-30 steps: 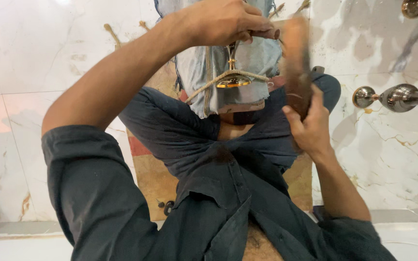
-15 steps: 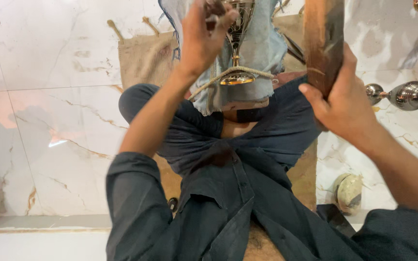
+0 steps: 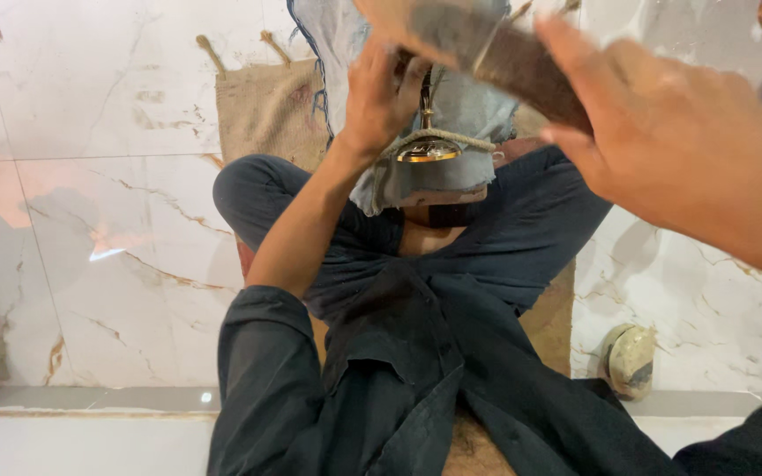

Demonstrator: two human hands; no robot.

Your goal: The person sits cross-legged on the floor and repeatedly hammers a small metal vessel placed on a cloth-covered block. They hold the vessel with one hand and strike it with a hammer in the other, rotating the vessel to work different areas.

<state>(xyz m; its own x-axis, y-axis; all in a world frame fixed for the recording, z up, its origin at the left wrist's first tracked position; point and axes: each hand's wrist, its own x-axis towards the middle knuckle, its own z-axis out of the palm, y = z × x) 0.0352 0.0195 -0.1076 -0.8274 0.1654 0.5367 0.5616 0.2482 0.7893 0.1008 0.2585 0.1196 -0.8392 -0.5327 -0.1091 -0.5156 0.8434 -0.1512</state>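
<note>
Nearest the camera, a dark shirt (image 3: 399, 388) and dark trousers (image 3: 522, 229) of a cross-legged sitter are seen, the knees spread to either side of the brass piece (image 3: 429, 150), which serves here as the landmark.

Above and to the right of the brass piece, the right hand (image 3: 663, 141) is raised close to the lens, its fingers closed around a long brown wooden block (image 3: 496, 53) (blurred, so its exact kind cannot be told). The block is held tilted, its far end reaching up and left of the brass piece.

Just left of and above the brass piece, the left hand (image 3: 381, 92) is clamped on the upright stem rising from it, pressed against a pale blue cloth (image 3: 460, 106) that is draped behind and beneath the metal. The two hands are apart.

Beyond the brass piece, to its left, a burlap mat (image 3: 266, 110) is laid on the white marble floor (image 3: 90, 220). Below and to the right of the brass piece, a round pale stone-like lump (image 3: 630, 360) is seen on the floor.
</note>
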